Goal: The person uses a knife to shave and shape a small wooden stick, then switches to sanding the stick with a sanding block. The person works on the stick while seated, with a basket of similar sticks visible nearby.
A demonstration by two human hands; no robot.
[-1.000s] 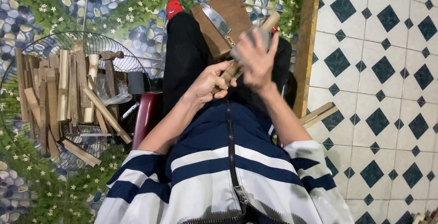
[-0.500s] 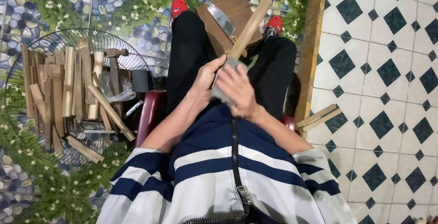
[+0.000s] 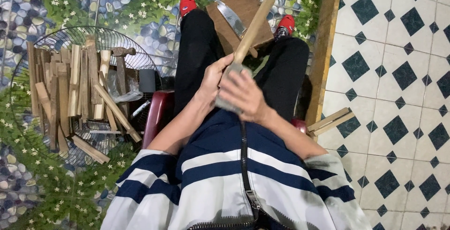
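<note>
My left hand [image 3: 213, 81] grips the lower end of a pale wooden stick [image 3: 253, 27] that points up and away over my lap. My right hand [image 3: 243, 96] is closed around a grey pad, likely sandpaper [image 3: 229, 77], pressed against the stick's lower part. Beyond the stick, a brown wooden board [image 3: 239, 17] lies between my feet with a broad metal knife blade [image 3: 230, 18] resting on it. I sit on a dark red stool [image 3: 157, 117], legs in black trousers.
On the left, a round wire fan guard [image 3: 56, 42] holds several cut wooden sticks [image 3: 75, 89] and a hammer [image 3: 121, 66]. Two wood strips [image 3: 330, 121] lie on the tiled floor at right. A wooden beam [image 3: 323, 47] separates tiles from patterned flooring.
My right hand has slid down the stick from near its upper end toward my body. The stick has stayed pointing upward in my left hand.
</note>
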